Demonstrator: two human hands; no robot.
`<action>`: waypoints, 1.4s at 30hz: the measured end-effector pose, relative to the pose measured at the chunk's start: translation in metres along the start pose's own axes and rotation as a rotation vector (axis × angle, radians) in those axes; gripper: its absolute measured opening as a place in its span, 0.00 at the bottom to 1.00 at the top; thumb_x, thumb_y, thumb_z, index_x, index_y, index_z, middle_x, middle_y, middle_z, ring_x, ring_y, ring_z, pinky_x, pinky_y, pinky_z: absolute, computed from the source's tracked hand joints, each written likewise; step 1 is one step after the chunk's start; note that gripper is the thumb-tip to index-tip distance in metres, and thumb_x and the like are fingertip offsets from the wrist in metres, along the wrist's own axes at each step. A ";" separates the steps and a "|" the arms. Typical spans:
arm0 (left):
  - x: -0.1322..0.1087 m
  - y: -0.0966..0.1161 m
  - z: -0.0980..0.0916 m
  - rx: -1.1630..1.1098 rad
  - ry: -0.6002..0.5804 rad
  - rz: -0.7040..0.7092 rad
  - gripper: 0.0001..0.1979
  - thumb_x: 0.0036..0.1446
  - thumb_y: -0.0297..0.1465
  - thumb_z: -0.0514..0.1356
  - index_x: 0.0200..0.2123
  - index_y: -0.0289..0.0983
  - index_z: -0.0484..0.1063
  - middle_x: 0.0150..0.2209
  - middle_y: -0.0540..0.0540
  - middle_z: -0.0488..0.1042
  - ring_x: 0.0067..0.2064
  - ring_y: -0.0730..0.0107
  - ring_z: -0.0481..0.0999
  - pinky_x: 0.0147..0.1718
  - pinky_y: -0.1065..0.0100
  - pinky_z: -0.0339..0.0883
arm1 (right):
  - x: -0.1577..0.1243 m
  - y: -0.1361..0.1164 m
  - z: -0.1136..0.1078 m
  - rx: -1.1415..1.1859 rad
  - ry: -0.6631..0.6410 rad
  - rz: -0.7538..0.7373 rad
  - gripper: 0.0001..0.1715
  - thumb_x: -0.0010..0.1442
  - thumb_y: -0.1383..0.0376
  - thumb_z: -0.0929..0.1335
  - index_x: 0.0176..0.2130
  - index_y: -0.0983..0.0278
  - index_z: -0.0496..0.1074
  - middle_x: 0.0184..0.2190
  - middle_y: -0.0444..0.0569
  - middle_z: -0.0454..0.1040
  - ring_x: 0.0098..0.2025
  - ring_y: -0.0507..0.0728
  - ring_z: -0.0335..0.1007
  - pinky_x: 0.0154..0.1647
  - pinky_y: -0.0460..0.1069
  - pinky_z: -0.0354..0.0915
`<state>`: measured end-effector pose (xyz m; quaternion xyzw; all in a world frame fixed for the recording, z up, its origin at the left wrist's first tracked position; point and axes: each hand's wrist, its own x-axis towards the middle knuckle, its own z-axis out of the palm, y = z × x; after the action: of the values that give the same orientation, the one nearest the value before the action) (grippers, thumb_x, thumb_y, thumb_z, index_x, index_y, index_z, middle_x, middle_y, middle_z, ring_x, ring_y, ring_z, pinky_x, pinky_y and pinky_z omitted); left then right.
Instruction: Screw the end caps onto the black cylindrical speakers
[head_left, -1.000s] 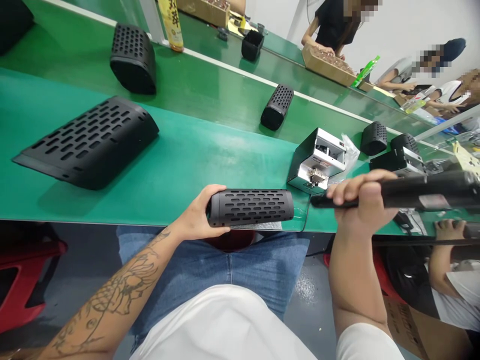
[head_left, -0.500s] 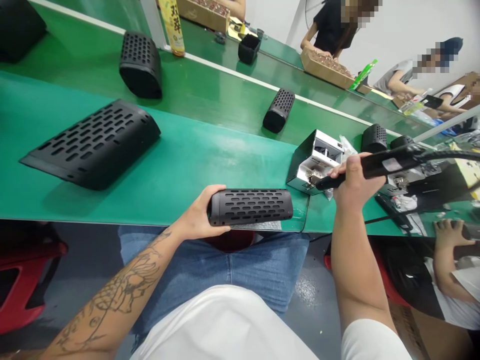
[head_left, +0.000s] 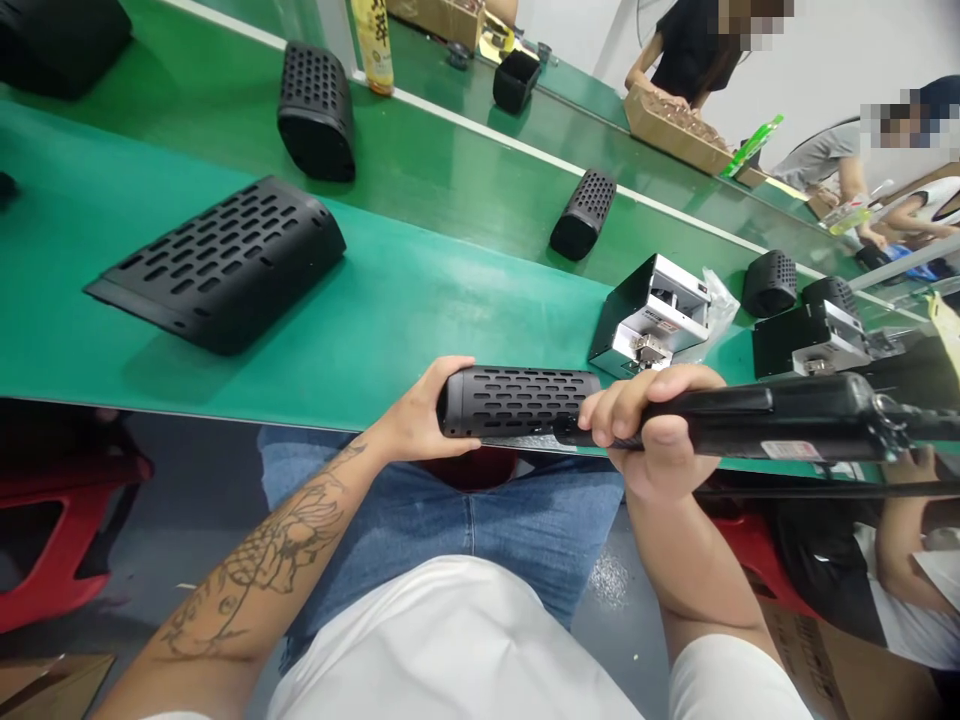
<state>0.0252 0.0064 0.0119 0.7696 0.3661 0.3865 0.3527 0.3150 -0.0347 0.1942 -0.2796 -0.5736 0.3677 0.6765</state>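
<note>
My left hand (head_left: 420, 415) is closed around the left end of a black slotted housing (head_left: 517, 398), which lies lengthwise at the table's front edge. A black electric screwdriver (head_left: 757, 418) with a cord at its rear is gripped in my right hand (head_left: 656, 425). It is held roughly level, its tip end at the right part of the housing. Whether the bit touches a screw I cannot make out. Just behind my right hand stands a black and silver screw feeder (head_left: 652, 318).
A larger slotted housing (head_left: 225, 262) lies on the table at left. Further black housings (head_left: 316, 110) sit on the green belt (head_left: 450, 170) behind. A second screw feeder (head_left: 810, 340) stands at right, near a co-worker's arm (head_left: 904, 530). Other people work across the line.
My right hand has brought the screwdriver from the screw feeder leftward and down to the housing. The left hand keeps its hold. The whole view has shifted slightly.
</note>
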 end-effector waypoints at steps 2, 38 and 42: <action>0.000 0.001 0.000 -0.001 0.000 0.001 0.62 0.56 0.43 0.89 0.87 0.48 0.65 0.81 0.34 0.77 0.78 0.32 0.85 0.81 0.39 0.83 | 0.001 0.005 0.002 -0.015 -0.023 0.007 0.25 0.72 0.46 0.88 0.42 0.53 0.79 0.22 0.33 0.75 0.16 0.52 0.69 0.24 0.50 0.80; -0.004 0.001 0.010 0.135 0.056 0.134 0.66 0.53 0.39 0.89 0.88 0.48 0.60 0.79 0.30 0.79 0.76 0.26 0.88 0.76 0.31 0.88 | 0.092 0.039 -0.121 -0.386 0.508 -0.282 0.33 0.60 0.42 0.94 0.38 0.57 0.80 0.21 0.36 0.75 0.19 0.53 0.71 0.22 0.50 0.70; -0.005 -0.001 0.009 0.145 0.065 0.131 0.67 0.51 0.38 0.90 0.87 0.49 0.60 0.78 0.31 0.80 0.76 0.27 0.89 0.75 0.33 0.89 | 0.106 0.072 -0.174 -0.462 0.447 -0.225 0.35 0.60 0.37 0.92 0.37 0.52 0.78 0.19 0.34 0.73 0.18 0.54 0.67 0.21 0.53 0.67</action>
<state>0.0308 0.0004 0.0051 0.8024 0.3533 0.4060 0.2579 0.4802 0.1007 0.1645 -0.4341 -0.5065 0.0806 0.7406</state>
